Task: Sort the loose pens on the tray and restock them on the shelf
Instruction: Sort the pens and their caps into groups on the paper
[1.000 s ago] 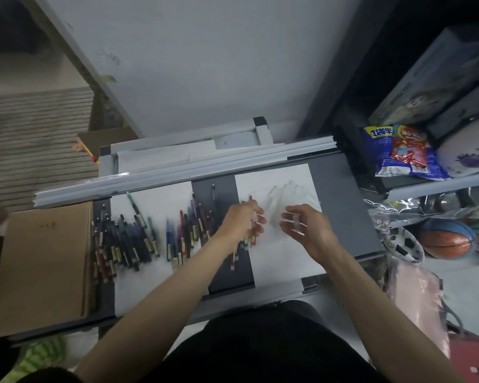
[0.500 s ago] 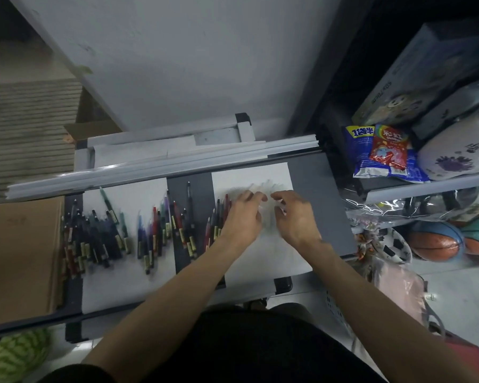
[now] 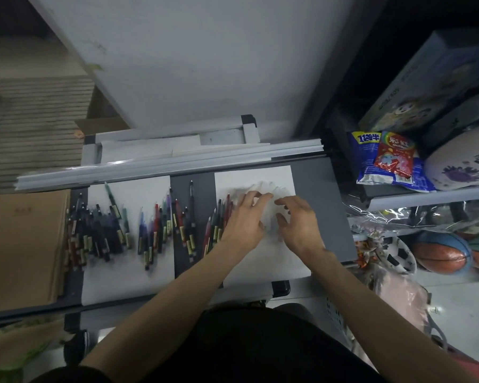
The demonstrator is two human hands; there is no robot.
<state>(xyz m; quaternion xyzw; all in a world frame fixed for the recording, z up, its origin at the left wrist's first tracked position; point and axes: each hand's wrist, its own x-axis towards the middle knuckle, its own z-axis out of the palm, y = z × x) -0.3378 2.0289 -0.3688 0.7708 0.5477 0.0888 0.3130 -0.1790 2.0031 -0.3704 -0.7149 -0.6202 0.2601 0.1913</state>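
Loose pens lie in groups on the dark grey tray (image 3: 317, 205). A heap of dark pens (image 3: 94, 233) is at the left on a white sheet, a mixed blue and red group (image 3: 158, 225) is in the middle, and red pens (image 3: 215, 225) lie beside my left wrist. A blurred fan of pale, clear pens (image 3: 263, 187) lies on the right white sheet (image 3: 260, 264). My left hand (image 3: 244, 219) rests its straight fingers on that fan. My right hand (image 3: 299, 221) touches the fan's right side with fingers spread and slightly bent.
Long white strips (image 3: 163, 164) run along the tray's far edge. A brown cardboard sheet (image 3: 20, 244) lies left of the tray. At the right a shelf (image 3: 426, 196) carries snack bags (image 3: 387, 161) and boxes, with balls (image 3: 440, 255) below it.
Both hands have come down from above the right sheet onto the pale pens and moved close together. The camera has shifted, so the tray sits further right in view.
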